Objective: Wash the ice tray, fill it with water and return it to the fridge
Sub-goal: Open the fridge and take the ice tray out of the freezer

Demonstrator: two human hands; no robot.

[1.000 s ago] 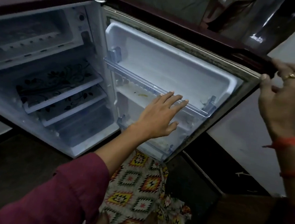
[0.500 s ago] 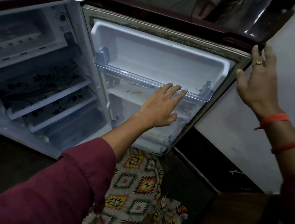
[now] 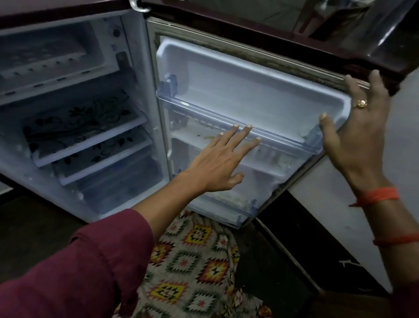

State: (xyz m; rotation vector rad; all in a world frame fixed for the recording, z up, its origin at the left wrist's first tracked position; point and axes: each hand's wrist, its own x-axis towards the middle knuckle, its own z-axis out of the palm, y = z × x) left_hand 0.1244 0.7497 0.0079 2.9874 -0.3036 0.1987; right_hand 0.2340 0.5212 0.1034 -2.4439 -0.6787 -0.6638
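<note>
Maroon-sleeved, the left hand (image 3: 218,164) is reaching with fingers straight and spread, gripping nothing. Its fingertips are lying at the clear rail of the upper door shelf (image 3: 275,135); contact cannot be confirmed. The right hand (image 3: 355,135) is resting open against the free edge of the fridge door (image 3: 249,54) at the right of the frame, fingers over the rim and thumb on the white liner.

The ice tray is lying in neither hand. The likeliest candidate is the pale ridged tray (image 3: 41,64) inside the freezer compartment (image 3: 92,36) at the upper left, though this is not certain. It is sitting up and left of the left hand, its long axis rising gently toward the right. The left hand is the nearer; the right is well apart.
</note>
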